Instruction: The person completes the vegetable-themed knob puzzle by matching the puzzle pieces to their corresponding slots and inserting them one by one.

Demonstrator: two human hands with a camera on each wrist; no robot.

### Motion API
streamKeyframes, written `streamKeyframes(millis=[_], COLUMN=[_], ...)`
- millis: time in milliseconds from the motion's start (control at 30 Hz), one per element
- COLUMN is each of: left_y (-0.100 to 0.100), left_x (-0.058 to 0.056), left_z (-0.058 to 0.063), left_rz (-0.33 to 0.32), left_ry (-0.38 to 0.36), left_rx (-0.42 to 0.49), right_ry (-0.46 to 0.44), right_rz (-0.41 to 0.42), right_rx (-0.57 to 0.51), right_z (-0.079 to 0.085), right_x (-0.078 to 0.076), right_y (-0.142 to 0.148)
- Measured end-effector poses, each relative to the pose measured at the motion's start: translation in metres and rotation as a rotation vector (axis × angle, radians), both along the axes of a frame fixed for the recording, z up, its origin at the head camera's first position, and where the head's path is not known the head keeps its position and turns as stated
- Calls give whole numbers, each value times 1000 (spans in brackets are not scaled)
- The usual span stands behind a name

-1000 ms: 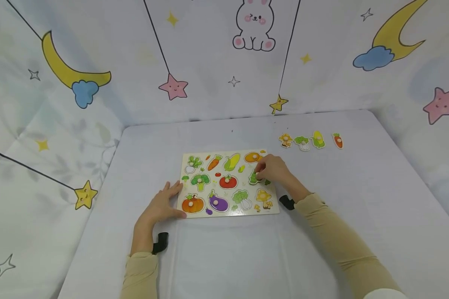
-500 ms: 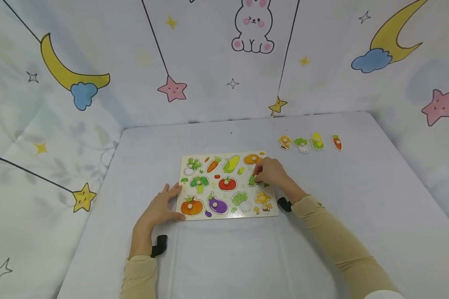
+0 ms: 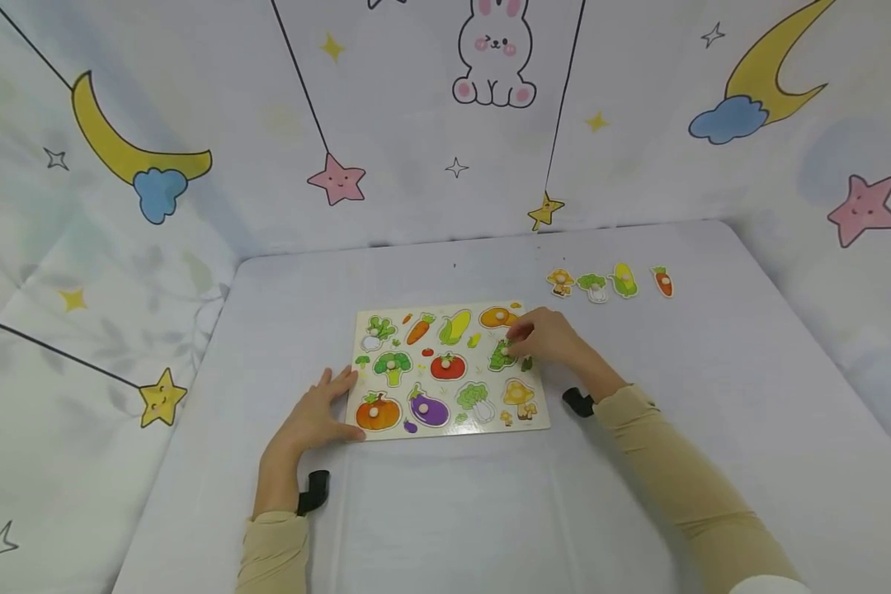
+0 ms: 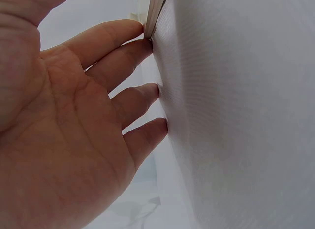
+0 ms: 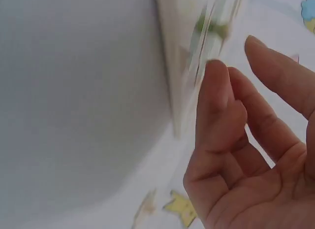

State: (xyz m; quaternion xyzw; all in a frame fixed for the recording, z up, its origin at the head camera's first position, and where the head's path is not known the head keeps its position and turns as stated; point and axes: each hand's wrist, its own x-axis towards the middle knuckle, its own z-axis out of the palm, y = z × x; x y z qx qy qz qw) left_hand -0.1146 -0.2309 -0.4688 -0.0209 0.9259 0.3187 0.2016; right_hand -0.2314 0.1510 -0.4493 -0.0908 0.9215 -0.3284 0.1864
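A wooden vegetable peg puzzle board (image 3: 445, 396) lies on the table. My left hand (image 3: 318, 419) is at its left side, thumb at the near left corner and fingertips against the edge; the left wrist view shows those fingers (image 4: 115, 66) stretched out. Over the board's right edge is my right hand (image 3: 551, 337), close beside a green knobbed vegetable piece (image 3: 501, 355). In the right wrist view, thumb and forefinger stand apart with nothing between them, and the other fingers (image 5: 221, 115) are bent. Pumpkin (image 3: 378, 412), eggplant (image 3: 428, 408), tomato (image 3: 448, 367) and broccoli (image 3: 393, 367) pieces sit in the board.
Beyond the board, at the back right of the white table (image 3: 431, 511), lie loose pieces: mushroom (image 3: 561, 282), cabbage (image 3: 593, 287), corn (image 3: 624, 280) and carrot (image 3: 662, 281). A patterned cloth (image 3: 408, 107) stands behind. Black wrist mounts (image 3: 314, 492) jut out beside both forearms.
My right hand has let go of the green vegetable piece and drawn slightly to the right, so more of the piece shows. The left hand stays at the board's edge.
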Motion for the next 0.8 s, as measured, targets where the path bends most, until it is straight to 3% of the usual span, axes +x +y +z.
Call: streamKeyframes(millis=[133, 333, 433, 567, 800], left_y=[1, 0, -1, -2, -1], left_x=[0, 2, 3, 5, 4], left_z=[1, 2, 2, 2, -1], left_rz=[3, 10, 7, 13, 5], left_ry=[-4, -14, -13, -11, 15], left_rx=[7, 2, 0, 4, 0], right_ry=[99, 360, 432, 409, 208], right_rz=[-87, -334, -426, -453, -400], right_rx=[-6, 15, 46, 96, 148], right_z=[0, 2, 4, 3, 2], right_x=[-16, -43, -55, -68, -74], right_y=[43, 123, 157, 193, 223])
